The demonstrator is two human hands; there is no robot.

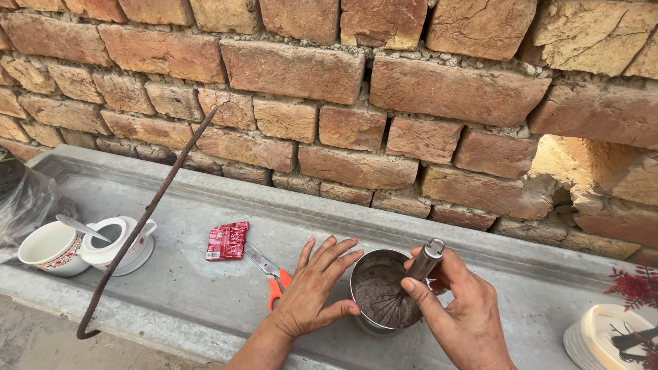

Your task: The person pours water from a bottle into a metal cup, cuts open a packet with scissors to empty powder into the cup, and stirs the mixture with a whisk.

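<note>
Observed on the grey concrete worktop (205, 288), which runs along a rough red brick wall (329, 82): a round steel cup (364, 268) holding a dark brown mixture stands near the front edge, right of centre. The left hand (317, 288) lies flat against the cup's left side, fingers (336, 253) spread and extended, steadying rather than enclosing it. The right hand (460, 308) has its fingers closed around the steel handle of a wire whisk (418, 273), whose wires sit down in the mixture (handle tilted toward the upper right).

Just left of the left hand lie orange-handled scissors (271, 270), partly covered by that hand, and beyond them a small red foil sachet (227, 240). At far left stand two white ceramic cups (51, 248), one on a saucer with a spoon (81, 227) in it. A bent rusty iron rod (144, 219) crosses in front of them. A white plate (603, 336) with a red pattern sits at the right edge.
</note>
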